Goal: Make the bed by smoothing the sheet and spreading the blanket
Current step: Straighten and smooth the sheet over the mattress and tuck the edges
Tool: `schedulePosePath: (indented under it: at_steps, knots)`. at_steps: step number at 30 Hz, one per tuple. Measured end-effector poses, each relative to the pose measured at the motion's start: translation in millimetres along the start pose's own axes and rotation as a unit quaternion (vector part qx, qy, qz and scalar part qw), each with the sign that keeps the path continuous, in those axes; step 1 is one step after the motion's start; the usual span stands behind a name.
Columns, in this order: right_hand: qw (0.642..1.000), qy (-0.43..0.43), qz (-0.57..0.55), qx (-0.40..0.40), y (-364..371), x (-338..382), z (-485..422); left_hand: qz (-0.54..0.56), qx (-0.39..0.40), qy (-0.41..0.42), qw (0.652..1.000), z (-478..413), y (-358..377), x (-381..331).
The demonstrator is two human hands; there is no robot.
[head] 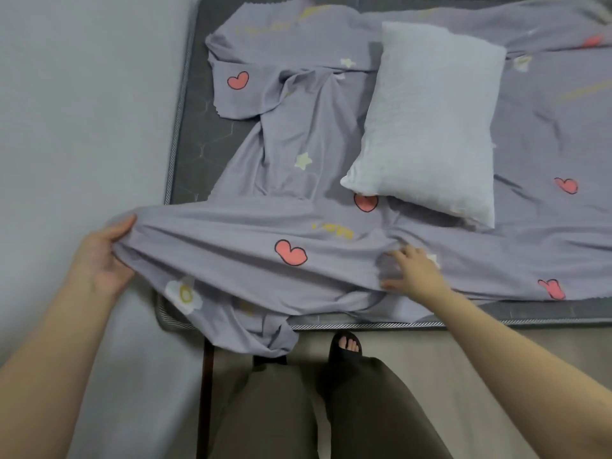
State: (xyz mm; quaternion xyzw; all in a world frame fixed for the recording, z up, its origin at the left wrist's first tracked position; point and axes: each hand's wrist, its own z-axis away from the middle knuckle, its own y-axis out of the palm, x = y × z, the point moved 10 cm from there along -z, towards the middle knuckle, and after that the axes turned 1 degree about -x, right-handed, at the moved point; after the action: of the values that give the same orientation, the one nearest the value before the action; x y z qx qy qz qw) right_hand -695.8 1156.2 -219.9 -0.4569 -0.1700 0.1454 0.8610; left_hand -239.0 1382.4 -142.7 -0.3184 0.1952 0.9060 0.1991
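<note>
A lilac sheet (238, 240) printed with pink hearts, stars and flowers lies rumpled over a grey mattress (205, 140). Its near left corner is bunched and hangs over the mattress edge toward the floor. My left hand (106, 256) grips the sheet's left edge, pulled out past the mattress side. My right hand (414, 270) presses on the sheet with fingers closed into a fold of the fabric near the front edge. A white pillow (430, 120) lies tilted on the sheet behind my hands. No separate blanket is visible.
A pale wall (82, 94) runs along the left side of the mattress. The striped mattress border (381, 324) faces me. My legs in dark trousers and a black sandal (346, 347) stand on the beige floor close to the bed.
</note>
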Motion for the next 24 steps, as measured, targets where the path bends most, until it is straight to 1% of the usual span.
schedulePosePath:
  at_steps: [3, 6, 8, 10, 12, 14, 16, 18, 21, 24]
  knots:
    - [0.998, 0.054, -0.018, 0.014, 29, 0, -9, -0.009, 0.004, 0.004, 1.0, -3, -3, -2]
    - [0.998, 0.045, -0.029, 0.038, 42, 9, -17, -0.012, 0.0, 0.029, 1.0, -6, -7, -6]
    - [0.997, 0.048, -0.056, 0.007, 35, 9, -19, -0.005, -0.013, 0.038, 0.999, -6, -13, -6]
    - [0.989, 0.07, -0.121, -0.049, 16, -3, -17, -0.017, -0.016, 0.038, 0.999, -4, -16, -2]
    - [0.981, 0.08, -0.149, -0.098, -13, -17, -12, -0.03, -0.026, 0.035, 0.999, -2, -18, 4]
    - [0.975, 0.067, -0.146, -0.151, -55, -24, -6, -0.052, -0.048, 0.028, 0.997, 1, -19, 4]
    - [0.967, 0.044, -0.152, -0.202, -105, -28, 0, -0.073, -0.068, 0.025, 0.995, 5, -14, -6]
    - [0.96, 0.026, -0.156, -0.232, -154, -30, 7, -0.087, -0.072, 0.038, 0.993, 11, -1, -28]
    - [0.945, 0.002, -0.163, -0.283, -227, -31, 17, -0.098, -0.048, 0.095, 0.989, 24, 37, -81]
    - [0.914, -0.012, -0.2, -0.352, -297, -30, 33, -0.1, -0.024, 0.175, 0.979, 52, 83, -146]
